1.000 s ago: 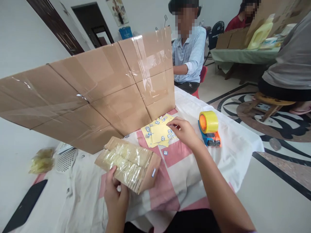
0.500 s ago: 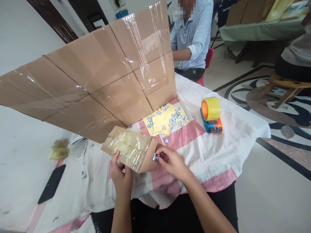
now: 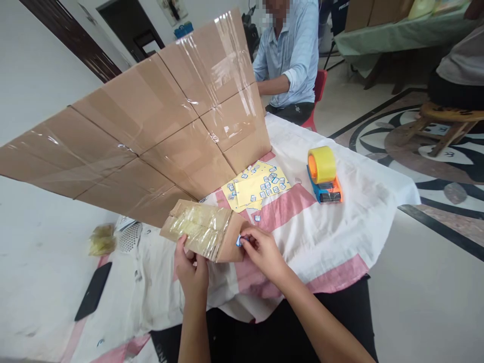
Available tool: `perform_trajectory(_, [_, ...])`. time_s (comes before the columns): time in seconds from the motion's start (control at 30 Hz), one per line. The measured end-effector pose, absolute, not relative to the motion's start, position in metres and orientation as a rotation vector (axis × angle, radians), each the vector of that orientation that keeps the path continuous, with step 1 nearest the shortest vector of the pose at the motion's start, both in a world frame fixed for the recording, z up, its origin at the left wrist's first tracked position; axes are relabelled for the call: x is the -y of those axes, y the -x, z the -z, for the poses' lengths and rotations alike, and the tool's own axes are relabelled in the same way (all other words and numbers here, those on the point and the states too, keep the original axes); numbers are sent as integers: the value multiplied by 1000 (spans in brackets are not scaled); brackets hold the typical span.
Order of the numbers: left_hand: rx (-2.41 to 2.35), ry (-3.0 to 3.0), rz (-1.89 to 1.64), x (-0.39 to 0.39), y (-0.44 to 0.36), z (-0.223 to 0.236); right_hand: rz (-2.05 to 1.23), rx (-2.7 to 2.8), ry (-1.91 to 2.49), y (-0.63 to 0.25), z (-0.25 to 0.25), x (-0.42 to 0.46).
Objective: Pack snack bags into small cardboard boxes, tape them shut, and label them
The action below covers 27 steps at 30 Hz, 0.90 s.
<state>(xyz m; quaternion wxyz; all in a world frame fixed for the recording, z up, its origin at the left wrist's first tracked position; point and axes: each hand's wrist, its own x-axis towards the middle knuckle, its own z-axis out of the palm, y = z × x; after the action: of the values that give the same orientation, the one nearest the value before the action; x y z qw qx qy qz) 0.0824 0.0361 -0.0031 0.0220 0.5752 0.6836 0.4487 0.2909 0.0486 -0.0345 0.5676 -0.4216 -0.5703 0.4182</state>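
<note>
A small cardboard box [image 3: 198, 228], its top covered in shiny clear tape, is tilted above the cloth in front of me. My left hand [image 3: 191, 263] grips its near lower edge, thumb on the taped top and the other fingers partly hidden underneath. At the box's right end face, my right hand [image 3: 260, 249] pinches a small blue-and-white sticker [image 3: 238, 241]. The sticker is against or very close to that face; I cannot tell whether it is stuck. Beyond the box lie yellow sheets [image 3: 247, 192] bearing several small blue-edged stickers, and one loose sticker [image 3: 257, 218] rests on the cloth.
A tall taped cardboard panel [image 3: 170, 126] stands behind the box. To the right is a tape dispenser [image 3: 325, 189] with a yellow roll. A dark flat device [image 3: 93, 291] lies left on the pink-and-white cloth [image 3: 359, 186]. Another person [image 3: 289, 60] sits across the table.
The view has shifted slightly. My right fingers have turned a little at the box's end face, still pinching the sticker. My left hand keeps its hold on the box.
</note>
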Motion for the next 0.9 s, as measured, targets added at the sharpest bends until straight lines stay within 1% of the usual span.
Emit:
perform_trajectory(0.27, [-2072,-1706,-1360,-34,-93,-8,-932,1375,1001,-289,30,-53])
perform_trajectory(0.47, [-2042,-1686,-1392,-33,-99,-12,-1038,1392,952,-295,28,-51])
perform_trajectory(0.67, [-2056,-1632,-1390,-31,-104,-16,-1074,1460,934,-305,18,-47])
perform_trajectory(0.8, [-2058,-1666,-1403,-33,-98,-9,-1281,1553,805,-325,10,-39])
perform_trajectory(0.9, [-2088,-1665,-1413,-34,-92,-4,-1394,1476,748,-346,5,-44])
